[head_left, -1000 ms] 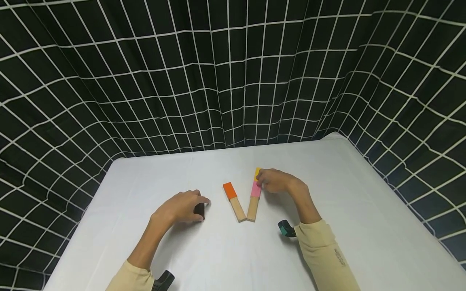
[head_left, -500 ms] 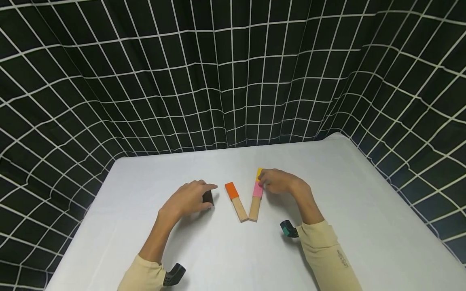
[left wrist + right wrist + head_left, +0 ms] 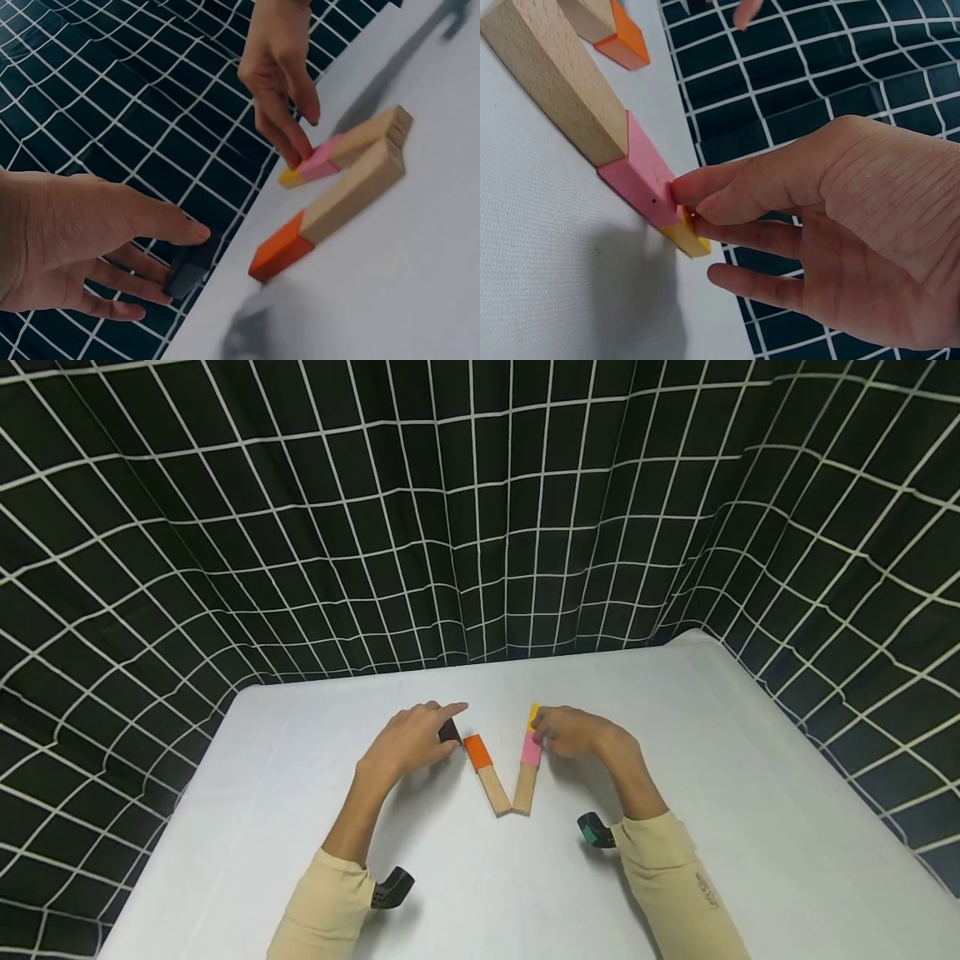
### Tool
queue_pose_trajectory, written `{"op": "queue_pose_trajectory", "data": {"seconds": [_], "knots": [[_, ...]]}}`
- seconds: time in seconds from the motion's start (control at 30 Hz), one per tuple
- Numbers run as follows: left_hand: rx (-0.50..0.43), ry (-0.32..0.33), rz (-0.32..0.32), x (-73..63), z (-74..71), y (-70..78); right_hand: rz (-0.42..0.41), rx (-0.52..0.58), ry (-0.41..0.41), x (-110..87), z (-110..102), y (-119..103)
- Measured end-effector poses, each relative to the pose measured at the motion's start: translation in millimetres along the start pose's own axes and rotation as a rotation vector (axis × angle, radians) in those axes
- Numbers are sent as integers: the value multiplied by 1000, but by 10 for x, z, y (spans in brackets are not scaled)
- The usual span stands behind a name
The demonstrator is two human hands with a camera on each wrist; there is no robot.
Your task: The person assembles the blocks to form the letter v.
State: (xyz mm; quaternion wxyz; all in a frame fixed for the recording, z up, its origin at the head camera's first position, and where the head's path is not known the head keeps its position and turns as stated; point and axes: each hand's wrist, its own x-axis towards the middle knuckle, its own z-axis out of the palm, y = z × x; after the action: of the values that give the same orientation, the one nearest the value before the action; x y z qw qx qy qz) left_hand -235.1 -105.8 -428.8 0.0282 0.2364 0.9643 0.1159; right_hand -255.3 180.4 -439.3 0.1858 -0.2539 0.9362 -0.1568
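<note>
My left hand [image 3: 405, 742] grips a small black block [image 3: 191, 271] between thumb and fingers, just above the table and left of an orange block [image 3: 477, 752]. That orange block meets the end of a plain wooden block [image 3: 492, 791]. A second wooden block [image 3: 523, 791] leads up to a pink block [image 3: 530, 750], then a yellow block [image 3: 534, 713]. The two wooden blocks touch at their near ends, forming a V. Fingertips of my right hand [image 3: 573, 732] rest on the pink and yellow blocks near their joint, with the other fingers extended in the right wrist view.
A white cloth-covered table [image 3: 225, 827] lies under the blocks. Behind it and along the sides hangs a black curtain [image 3: 360, 527] with a white grid. A dark camera device [image 3: 393, 887] sits at the left wrist, another device [image 3: 596, 830] at the right.
My left hand has moved forward and to the right with the black block, coming close to the orange block's far end. The right hand stays on the pink and yellow blocks.
</note>
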Motion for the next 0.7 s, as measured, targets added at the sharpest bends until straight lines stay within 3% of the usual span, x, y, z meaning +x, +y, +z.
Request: {"op": "queue_pose_trajectory", "data": {"seconds": [0.2, 0.7], "knots": [[-8, 11, -17, 163, 24, 60, -3, 4, 1, -20, -5, 23], [-110, 30, -44, 467, 212, -84, 20, 13, 1, 4, -18, -2]]}}
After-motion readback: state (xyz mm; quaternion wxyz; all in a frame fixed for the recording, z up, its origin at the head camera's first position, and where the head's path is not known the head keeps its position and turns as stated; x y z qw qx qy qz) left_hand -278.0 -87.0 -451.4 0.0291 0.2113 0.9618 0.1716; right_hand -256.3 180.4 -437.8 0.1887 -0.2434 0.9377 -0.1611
